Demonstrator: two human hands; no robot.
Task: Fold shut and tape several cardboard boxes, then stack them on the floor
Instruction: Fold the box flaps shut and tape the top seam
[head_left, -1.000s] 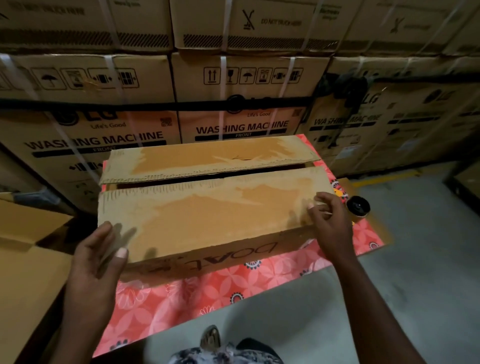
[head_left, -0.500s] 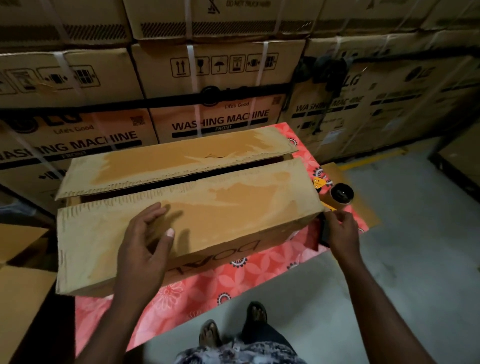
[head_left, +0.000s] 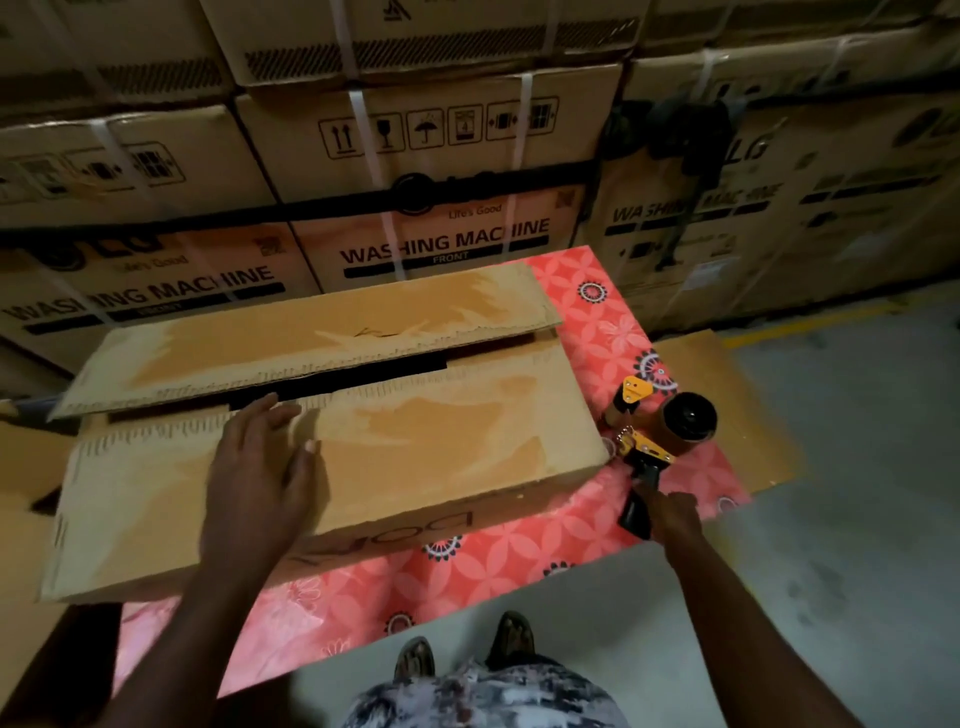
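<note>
- Left hand (head_left: 260, 483) presses, fingers spread, on the box (head_left: 441, 452) mid-frame on the bench (head_left: 519, 551).
- Right hand (head_left: 672, 517): grip wraps the tape dispenser (head_left: 647, 460) beside the box's right end; seam runs left-right.

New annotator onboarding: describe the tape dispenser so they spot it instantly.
Find the red floral surface below the washing-machine cartons. At its right end, beside the long cardboard box, is the tape dispenser. Nothing else there is yellow and black; the right hand grips its handle.

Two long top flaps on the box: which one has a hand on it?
The near flap, under the flat left hand; the far flap is untouched.
</note>
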